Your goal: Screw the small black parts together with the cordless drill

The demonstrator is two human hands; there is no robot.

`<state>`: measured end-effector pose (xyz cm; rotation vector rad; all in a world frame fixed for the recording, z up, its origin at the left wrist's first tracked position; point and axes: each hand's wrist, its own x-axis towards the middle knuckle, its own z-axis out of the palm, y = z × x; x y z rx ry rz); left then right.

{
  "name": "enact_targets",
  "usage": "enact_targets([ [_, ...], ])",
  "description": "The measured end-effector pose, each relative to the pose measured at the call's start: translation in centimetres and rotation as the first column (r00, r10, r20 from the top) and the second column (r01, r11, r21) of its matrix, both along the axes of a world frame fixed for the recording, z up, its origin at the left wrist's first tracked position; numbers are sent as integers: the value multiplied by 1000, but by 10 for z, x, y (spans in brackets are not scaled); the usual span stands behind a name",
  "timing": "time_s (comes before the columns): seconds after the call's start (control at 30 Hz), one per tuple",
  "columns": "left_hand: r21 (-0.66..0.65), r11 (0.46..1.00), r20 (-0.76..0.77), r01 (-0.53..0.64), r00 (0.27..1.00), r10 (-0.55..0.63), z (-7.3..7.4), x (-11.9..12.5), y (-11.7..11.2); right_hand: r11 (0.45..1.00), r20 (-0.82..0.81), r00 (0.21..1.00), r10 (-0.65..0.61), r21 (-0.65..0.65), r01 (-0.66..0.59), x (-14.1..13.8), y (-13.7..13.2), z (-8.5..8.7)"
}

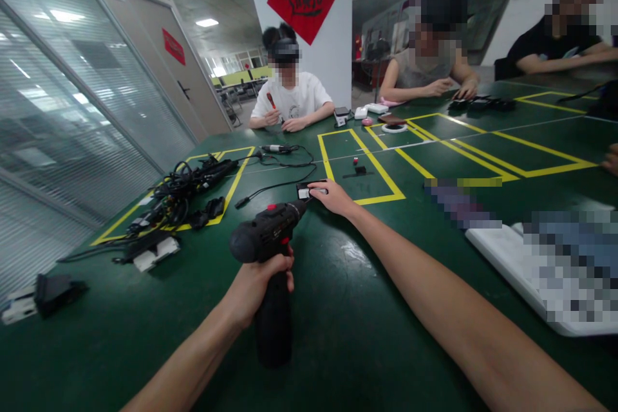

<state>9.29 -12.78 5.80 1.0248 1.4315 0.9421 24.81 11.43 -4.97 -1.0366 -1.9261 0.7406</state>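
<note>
My left hand (264,283) is wrapped around the handle of a black cordless drill (263,232) with red details. The drill stands upright in my grip and its chuck points forward, away from me. Ahead of the drill's tip, a small black box with a white patch (302,193) lies on the green table (328,309). My right hand (333,197) grips this box from its right side, thumb and fingers partly over it. Whether the bit touches the box is too small to tell.
Tangled black cables (183,193) fill a yellow-taped area at left. Black-and-white casings (157,252) lie nearer. A cable (275,187) runs behind the box. A small black piece (360,170) lies beyond. A white tray (506,270) stands right. Other people sit across the table.
</note>
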Motion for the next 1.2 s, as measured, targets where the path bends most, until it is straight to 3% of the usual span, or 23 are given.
enact_targets([
  [1.2,-2,1000,-8,2,1000,-2,-4,-2,0,1000,-34,999,7,27,-7,-2,4,-5],
])
